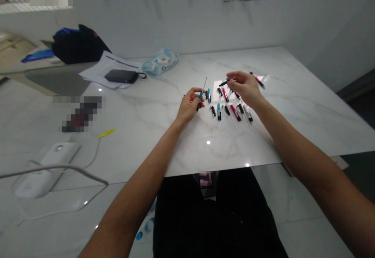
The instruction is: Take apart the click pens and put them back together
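Observation:
My left hand (188, 104) is closed round a partly dismantled pen (201, 95) with a teal section; its thin refill points up and away. Across from it, my right hand (247, 88) pinches a small black pen part (224, 82) above a white sheet (216, 90). Below and between the hands lie several loose pen parts: a teal barrel (219, 111), a red barrel (235, 112), a black piece (227, 110) and slim refills (233, 118). Another red barrel (225, 94) rests on the sheet. My right fingers partly hide the parts beneath them.
A red and black pen (258, 80) lies beyond my right hand. Farther left are a light blue packet (161, 61), a black pouch (121, 76) on papers (101, 68), and a white power strip (47, 168) with a grey cable (73, 168). The table's front edge runs before my legs.

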Demonstrator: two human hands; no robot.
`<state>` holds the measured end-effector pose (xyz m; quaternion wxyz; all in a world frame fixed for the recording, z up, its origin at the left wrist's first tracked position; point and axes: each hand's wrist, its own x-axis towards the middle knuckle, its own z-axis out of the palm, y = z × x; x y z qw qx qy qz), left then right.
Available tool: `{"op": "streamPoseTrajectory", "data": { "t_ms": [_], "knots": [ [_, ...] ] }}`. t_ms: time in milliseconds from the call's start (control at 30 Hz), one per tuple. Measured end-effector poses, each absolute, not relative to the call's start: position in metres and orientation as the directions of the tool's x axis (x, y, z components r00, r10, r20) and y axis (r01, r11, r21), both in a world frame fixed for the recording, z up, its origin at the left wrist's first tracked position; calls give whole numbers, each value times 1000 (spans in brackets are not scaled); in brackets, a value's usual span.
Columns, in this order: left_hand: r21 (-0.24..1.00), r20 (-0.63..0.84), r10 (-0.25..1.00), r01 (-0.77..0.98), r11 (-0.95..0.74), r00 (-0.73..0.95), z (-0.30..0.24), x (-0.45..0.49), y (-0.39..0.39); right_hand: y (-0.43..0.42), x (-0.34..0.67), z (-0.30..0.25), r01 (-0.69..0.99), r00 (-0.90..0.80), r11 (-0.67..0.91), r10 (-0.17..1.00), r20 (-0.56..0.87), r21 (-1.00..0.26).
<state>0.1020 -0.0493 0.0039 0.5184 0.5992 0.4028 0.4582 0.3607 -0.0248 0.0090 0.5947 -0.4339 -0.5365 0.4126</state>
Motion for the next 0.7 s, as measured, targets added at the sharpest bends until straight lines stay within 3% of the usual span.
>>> {"op": "streamPoseTrajectory", "data": {
  "t_ms": [200, 433, 700],
  "knots": [
    [984, 179, 956, -23, -179, 233, 4, 102, -48, -28, 356, 13, -87, 78, 240, 969, 234, -967],
    [949, 250, 936, 131, -288, 250, 2, 100, -48, -33, 352, 15, -87, 9, 219, 976, 219, -972],
    [798, 335, 908, 436, -416, 252, 1, 95, -52, -34, 348, 18, -143, -14, 259, 964, 264, -955]
  ]
}}
